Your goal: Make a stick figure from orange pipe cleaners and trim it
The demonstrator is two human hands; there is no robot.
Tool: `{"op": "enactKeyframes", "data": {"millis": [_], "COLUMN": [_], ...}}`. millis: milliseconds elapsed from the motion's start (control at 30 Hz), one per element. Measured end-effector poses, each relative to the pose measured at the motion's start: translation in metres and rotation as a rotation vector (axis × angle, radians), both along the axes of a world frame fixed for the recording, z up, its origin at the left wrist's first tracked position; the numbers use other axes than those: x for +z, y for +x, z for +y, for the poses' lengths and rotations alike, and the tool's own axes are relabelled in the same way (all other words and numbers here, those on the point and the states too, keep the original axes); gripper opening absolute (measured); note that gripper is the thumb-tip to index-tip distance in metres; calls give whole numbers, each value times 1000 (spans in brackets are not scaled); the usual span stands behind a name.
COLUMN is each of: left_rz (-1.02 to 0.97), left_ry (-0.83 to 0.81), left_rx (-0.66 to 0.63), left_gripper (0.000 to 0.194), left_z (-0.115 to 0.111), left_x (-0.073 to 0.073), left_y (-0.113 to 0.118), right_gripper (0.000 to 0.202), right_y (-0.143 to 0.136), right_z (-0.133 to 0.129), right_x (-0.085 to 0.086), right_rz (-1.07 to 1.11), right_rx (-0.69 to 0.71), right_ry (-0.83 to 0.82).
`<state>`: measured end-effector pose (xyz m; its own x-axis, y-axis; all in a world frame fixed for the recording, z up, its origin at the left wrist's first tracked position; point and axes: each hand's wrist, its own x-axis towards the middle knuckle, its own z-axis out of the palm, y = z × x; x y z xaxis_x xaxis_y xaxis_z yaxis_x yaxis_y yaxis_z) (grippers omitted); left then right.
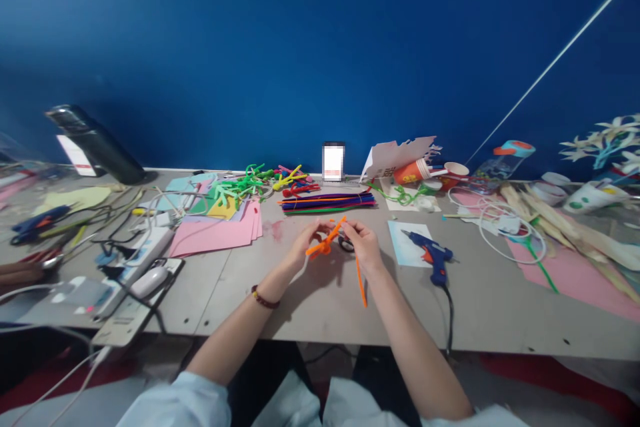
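Observation:
Near the middle of the table, my left hand (304,245) is closed on a bent and looped orange pipe cleaner (326,243). My right hand (363,245) pinches orange pipe cleaner at the loop's upper right, and a straight orange length (361,283) hangs below its fingers. Whether the two orange parts are one piece I cannot tell. A small dark ring-shaped object (345,244), perhaps scissor handles, shows between the hands. Just beyond them lies a bundle of coloured pipe cleaners (327,203).
To the right, a blue glue gun (438,258) rests by a pale blue card (400,247). Pink paper (215,233), a power strip (143,257) and cables are at left. A phone (333,161) leans on the wall. Another person's hand (23,273) shows at far left.

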<state>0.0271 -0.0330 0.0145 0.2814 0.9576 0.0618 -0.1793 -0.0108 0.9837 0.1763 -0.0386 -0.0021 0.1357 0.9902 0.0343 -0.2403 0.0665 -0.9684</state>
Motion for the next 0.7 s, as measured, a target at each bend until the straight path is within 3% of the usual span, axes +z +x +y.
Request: {"op": "enactKeyframes", "data": {"millis": [133, 200, 267, 433, 700], "left_rz": [373, 581, 733, 812, 977], "left_ry": [588, 844, 974, 953, 947], "left_rx": [435, 512, 474, 293, 478], "left_gripper": [37, 31, 25, 19, 16], "left_z": [-6, -11, -14, -18, -14], "left_x": [-2, -6, -10, -14, -4], "left_y": [-8, -10, -10, 3, 5], "right_gripper": [29, 30, 31, 31, 35], "right_y": [-1, -1, -1, -3, -9], "right_z": [-1, -1, -2, -2, -2], "right_x": [3, 3, 3, 0, -2], "right_rz": [-32, -32, -24, -33, -90], "right_rx": [-137, -179, -201, -197, -122], "right_ry": [-18, -11, 1, 17, -22]}}
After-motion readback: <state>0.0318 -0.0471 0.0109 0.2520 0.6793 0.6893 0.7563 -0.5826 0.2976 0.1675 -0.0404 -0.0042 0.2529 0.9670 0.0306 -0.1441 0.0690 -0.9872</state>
